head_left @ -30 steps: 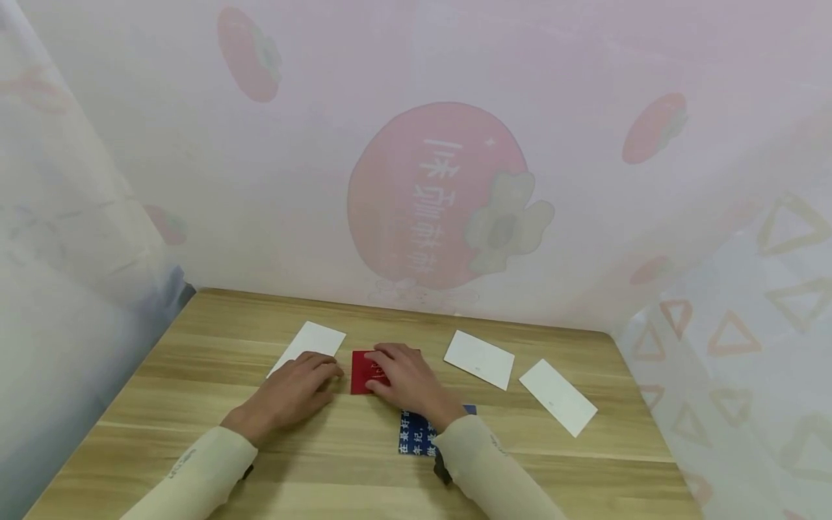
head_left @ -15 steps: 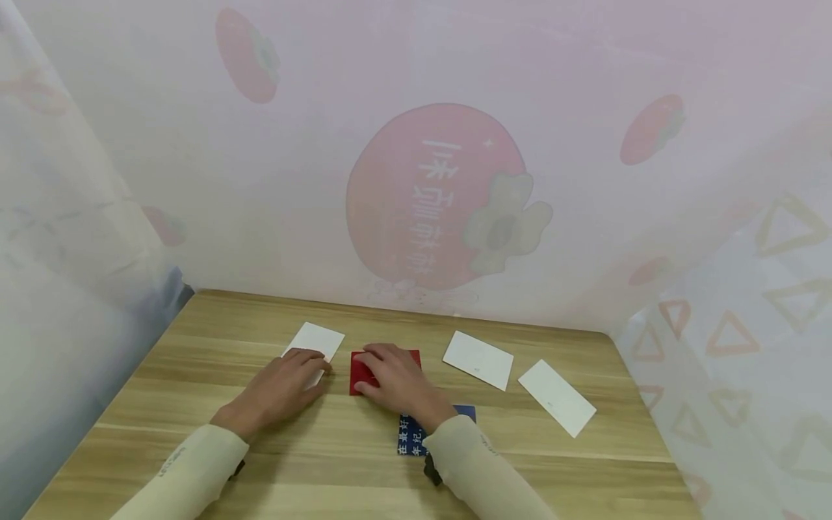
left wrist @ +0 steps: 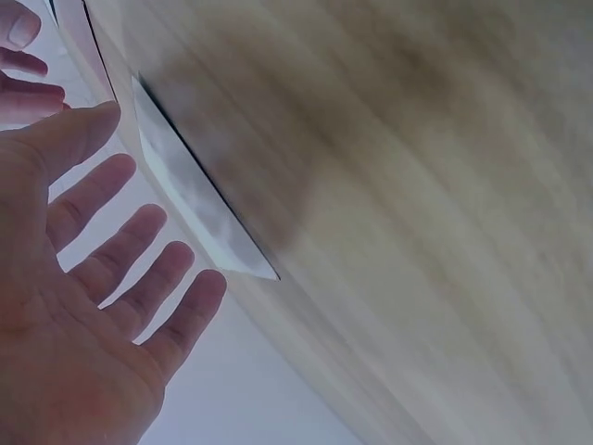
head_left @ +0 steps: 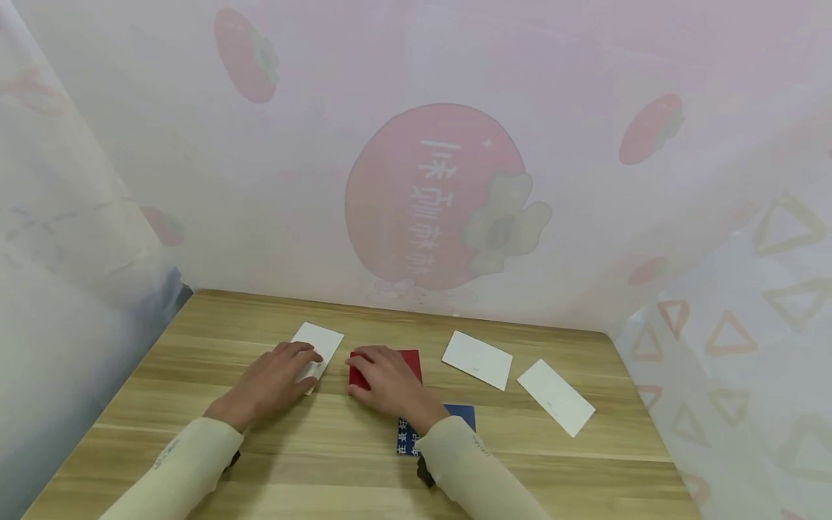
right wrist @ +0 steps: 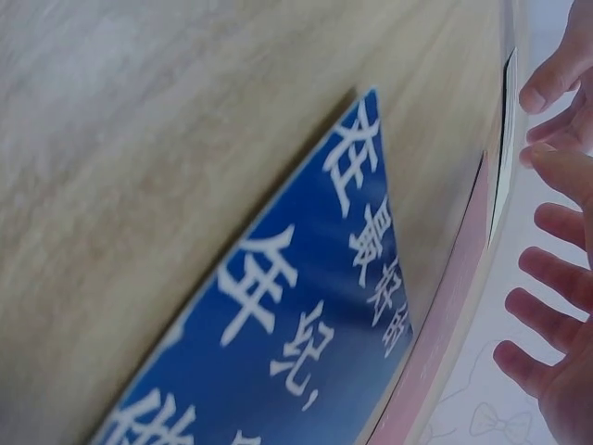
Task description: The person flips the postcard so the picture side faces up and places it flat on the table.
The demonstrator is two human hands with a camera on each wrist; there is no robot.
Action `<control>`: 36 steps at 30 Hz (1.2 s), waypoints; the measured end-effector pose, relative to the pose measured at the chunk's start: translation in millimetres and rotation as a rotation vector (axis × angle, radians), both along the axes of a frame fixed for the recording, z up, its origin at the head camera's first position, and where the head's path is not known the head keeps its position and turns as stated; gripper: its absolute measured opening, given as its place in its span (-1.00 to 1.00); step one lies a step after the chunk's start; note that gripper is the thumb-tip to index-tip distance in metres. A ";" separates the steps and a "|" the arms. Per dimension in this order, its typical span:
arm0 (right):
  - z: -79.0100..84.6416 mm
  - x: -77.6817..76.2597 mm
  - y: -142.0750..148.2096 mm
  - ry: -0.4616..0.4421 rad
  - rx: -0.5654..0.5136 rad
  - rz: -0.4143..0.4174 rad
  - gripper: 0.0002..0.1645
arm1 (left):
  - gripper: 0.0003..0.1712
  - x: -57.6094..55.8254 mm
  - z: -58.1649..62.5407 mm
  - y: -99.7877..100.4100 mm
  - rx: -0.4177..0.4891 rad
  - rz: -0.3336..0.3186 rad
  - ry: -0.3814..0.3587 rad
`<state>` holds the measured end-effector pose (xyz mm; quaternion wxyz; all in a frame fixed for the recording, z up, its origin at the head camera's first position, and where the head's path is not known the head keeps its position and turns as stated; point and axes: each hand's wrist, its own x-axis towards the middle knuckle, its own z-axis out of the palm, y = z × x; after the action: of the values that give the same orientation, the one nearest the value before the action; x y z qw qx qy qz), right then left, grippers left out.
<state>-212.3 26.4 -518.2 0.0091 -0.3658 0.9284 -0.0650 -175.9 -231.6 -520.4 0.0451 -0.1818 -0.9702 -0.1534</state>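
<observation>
A white card (head_left: 321, 336) lies at the left of the table in the head view, partly covered by my left hand (head_left: 276, 379). In the left wrist view that hand (left wrist: 102, 315) has its fingers apart, with a gap between them and the card (left wrist: 199, 199). My right hand (head_left: 390, 383) is over a red card (head_left: 411, 361) and hides its left part; whether it touches the card cannot be told. Under the right wrist is a blue card (head_left: 463, 415) with white characters, seen large in the right wrist view (right wrist: 296, 315). Neither hand grips anything.
Two more white cards, one at the back (head_left: 477, 360) and one farther right (head_left: 556, 397), lie on the wooden table (head_left: 351, 477). A pale printed curtain (head_left: 292, 180) hangs behind the table and along both sides.
My left hand has shifted left, uncovering the white card's near right edge. Slightly leftward too went my right hand, showing more of the red card's right side. The cards stay put.
</observation>
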 end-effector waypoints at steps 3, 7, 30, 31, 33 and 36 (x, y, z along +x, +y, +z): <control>-1.7 1.1 -2.6 0.014 0.015 0.006 -0.37 | -0.59 -3.2 1.0 -2.7 0.004 0.016 -0.015; -2.9 3.1 -5.5 0.025 0.024 0.012 -0.41 | -0.59 -7.4 3.6 -5.2 0.004 0.036 -0.025; 1.1 8.5 -20.9 0.025 -0.014 0.042 -0.34 | -0.48 -25.0 9.6 -15.2 -0.019 0.112 -0.086; 1.7 8.9 -21.9 0.021 -0.018 0.042 -0.33 | -0.47 -25.2 9.4 -15.9 -0.019 0.113 -0.089; 2.5 10.3 -23.9 0.012 -0.024 0.036 -0.32 | -0.46 -26.3 8.6 -17.3 -0.015 0.122 -0.097; 1.8 11.9 -26.6 0.000 -0.032 0.027 -0.28 | -0.43 -28.9 7.2 -19.4 -0.013 0.133 -0.103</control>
<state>-200.4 -0.2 -516.3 0.0041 -0.3785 0.9222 -0.0797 -204.9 -251.0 -513.2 0.0038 -0.1091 -0.9822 -0.1528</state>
